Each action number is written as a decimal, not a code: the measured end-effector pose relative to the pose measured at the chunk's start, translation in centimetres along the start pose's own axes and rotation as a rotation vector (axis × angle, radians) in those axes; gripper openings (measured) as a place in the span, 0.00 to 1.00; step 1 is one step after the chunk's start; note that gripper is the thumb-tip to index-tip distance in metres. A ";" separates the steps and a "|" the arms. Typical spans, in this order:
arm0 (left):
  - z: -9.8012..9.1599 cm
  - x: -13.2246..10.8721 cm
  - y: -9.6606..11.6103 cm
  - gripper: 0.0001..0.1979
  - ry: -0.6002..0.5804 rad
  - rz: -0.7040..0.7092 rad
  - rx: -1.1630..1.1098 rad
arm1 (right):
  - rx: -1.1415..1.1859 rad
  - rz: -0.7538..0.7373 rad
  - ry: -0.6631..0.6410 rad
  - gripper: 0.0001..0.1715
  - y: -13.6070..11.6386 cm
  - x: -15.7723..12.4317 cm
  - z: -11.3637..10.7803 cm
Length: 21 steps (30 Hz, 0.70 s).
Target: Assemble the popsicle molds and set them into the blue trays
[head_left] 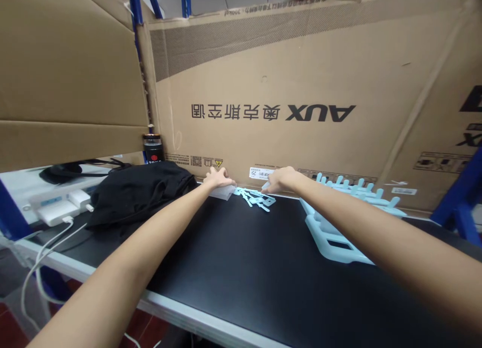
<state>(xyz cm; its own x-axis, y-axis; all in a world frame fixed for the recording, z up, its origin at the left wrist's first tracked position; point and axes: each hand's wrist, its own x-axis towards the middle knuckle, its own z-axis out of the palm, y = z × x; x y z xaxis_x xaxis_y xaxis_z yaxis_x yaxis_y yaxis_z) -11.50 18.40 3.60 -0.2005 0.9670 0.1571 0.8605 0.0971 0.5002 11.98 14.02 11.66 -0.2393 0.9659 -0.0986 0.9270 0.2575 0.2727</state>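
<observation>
At the back of the black tabletop my left hand (pixel 218 179) has its fingers closed on a translucent plastic box (pixel 223 193). Just right of that box lies a loose pile of light blue plastic pieces (pixel 257 199), some with thin arms. Above the pile's right side, my right hand (pixel 281 178) pinches a small pale blue plastic piece (pixel 265 186); its exact shape is mostly hidden by the fingers. A light blue plastic rack (pixel 320 237) with several upright prongs stands to the right, partly covered by my right forearm.
A large cardboard sheet (pixel 301 77) walls off the back of the black table (pixel 233 267). Black cloth (pixel 143 195) is heaped on the left, near a dark bottle (pixel 153 148), a white power strip (pixel 56 207) and white cables (pixel 41 255). Blue metal posts (pixel 457 192) frame the sides.
</observation>
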 end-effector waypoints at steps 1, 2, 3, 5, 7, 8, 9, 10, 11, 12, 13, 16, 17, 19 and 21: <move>-0.1 0.0 0.2 0.37 -0.002 -0.016 0.011 | -0.001 -0.012 0.024 0.36 -0.1 0.0 0.1; -0.1 0.0 0.3 0.38 -0.003 -0.030 0.020 | 0.003 -0.021 0.046 0.38 -0.1 0.0 0.3; -0.2 0.0 0.5 0.38 -0.004 -0.042 0.027 | 0.012 -0.027 0.064 0.41 -0.2 0.0 0.5; -0.1 -0.2 0.7 0.39 -0.009 -0.061 0.035 | 0.037 -0.030 0.091 0.45 -0.2 0.0 0.9; 0.0 -0.4 0.9 0.42 -0.017 -0.071 0.036 | 0.066 -0.028 0.099 0.46 -0.3 0.0 1.3; 0.2 -0.5 1.0 0.44 -0.022 -0.073 0.034 | 0.080 -0.031 0.096 0.44 -0.2 0.0 1.5; 0.3 -0.6 1.1 0.45 -0.026 -0.073 0.033 | 0.093 -0.039 0.088 0.42 -0.2 0.0 1.6; 0.4 -0.6 1.2 0.46 -0.030 -0.073 0.032 | 0.107 -0.056 0.076 0.40 -0.2 0.1 1.7; 0.5 -0.7 1.3 0.47 -0.033 -0.072 0.032 | 0.122 -0.081 0.061 0.38 -0.2 0.1 1.8; 0.6 -0.7 1.4 0.48 -0.035 -0.071 0.033 | 0.140 -0.113 0.044 0.37 -0.1 0.1 1.8; 0.7 -0.8 1.5 0.48 -0.037 -0.071 0.035 | 0.159 -0.151 0.023 0.35 -0.2 0.1 1.8; 0.9 -0.7 1.7 0.48 -0.045 -0.074 0.041 | 0.219 -0.274 -0.066 0.33 -0.6 -0.1 2.0; 1.0 -0.7 1.8 0.49 -0.048 -0.076 0.044 | 0.237 -0.309 -0.091 0.33 -0.8 -0.2 2.2; 1.0 -0.6 1.8 0.50 -0.052 -0.079 0.050 | 0.266 -0.372 -0.109 0.35 -1.4 -0.3 2.8; 1.1 -0.4 1.7 0.51 -0.052 -0.081 0.054 | 0.287 -0.428 -0.086 0.37 -2.1 -0.2 3.6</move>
<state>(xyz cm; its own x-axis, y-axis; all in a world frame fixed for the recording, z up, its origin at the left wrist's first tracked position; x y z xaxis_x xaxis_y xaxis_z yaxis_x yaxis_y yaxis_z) -9.42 18.40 3.46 -0.2471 0.9662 0.0731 0.8666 0.1865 0.4629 11.12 13.18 7.63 -0.6004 0.7672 -0.2255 0.7964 0.5992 -0.0818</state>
